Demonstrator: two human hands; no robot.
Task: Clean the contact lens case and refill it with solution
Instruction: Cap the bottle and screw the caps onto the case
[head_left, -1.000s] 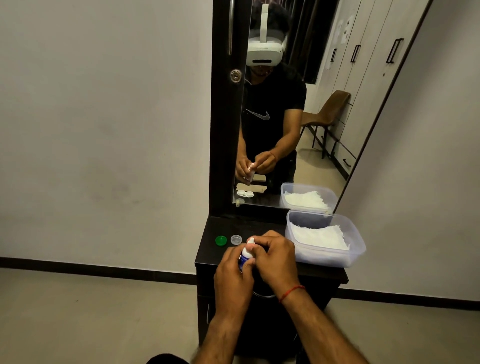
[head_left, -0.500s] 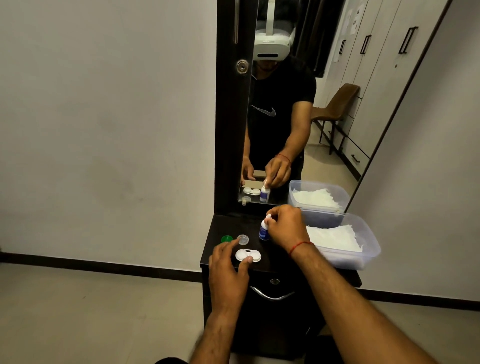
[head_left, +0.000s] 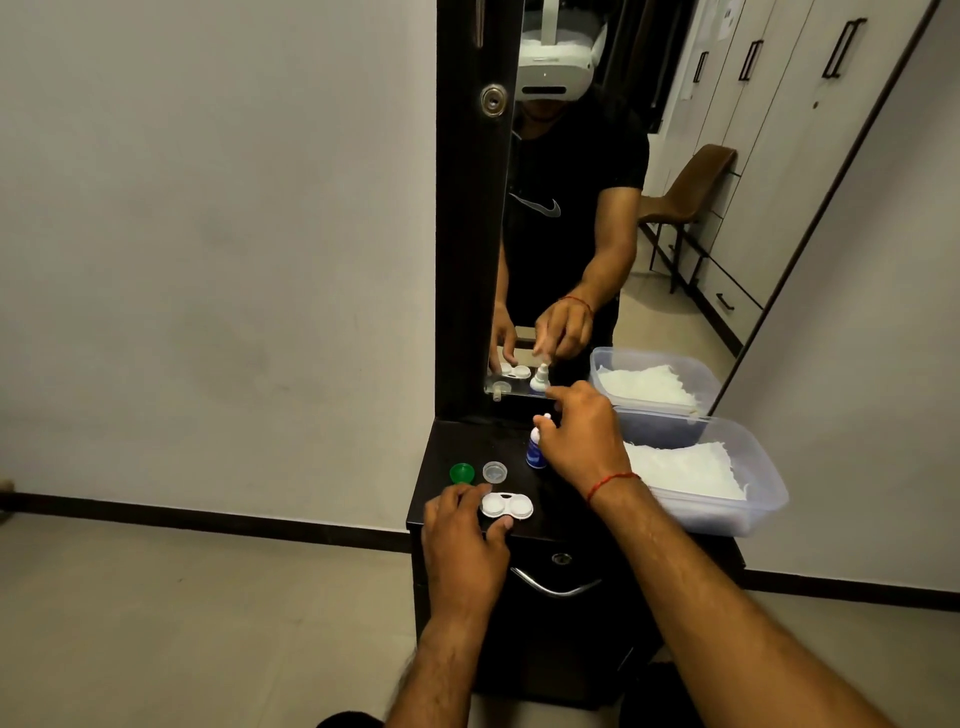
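The white contact lens case (head_left: 508, 505) lies uncapped on the dark cabinet top (head_left: 467, 441). My left hand (head_left: 462, 540) pinches its left cup between fingers and thumb. Just behind it lie a green cap (head_left: 461, 473) and a clear cap (head_left: 494, 472), both loose. The small blue-and-white solution bottle (head_left: 536, 451) stands upright further back. My right hand (head_left: 582, 436) hovers beside the bottle's top with its fingers loosened and the index finger stretched out; the mirror shows the fingers just above the bottle's tip.
A clear plastic tub (head_left: 727, 517) of white tissues fills the cabinet's right side. The mirror (head_left: 571, 208) rises straight behind the bottle. A drawer handle (head_left: 556, 587) sits below the front edge. Bare wall is on the left.
The bottle went from both hands at the front to standing at the back of the cabinet top. My right hand has loosened from it. My left hand has closed onto the lens case.
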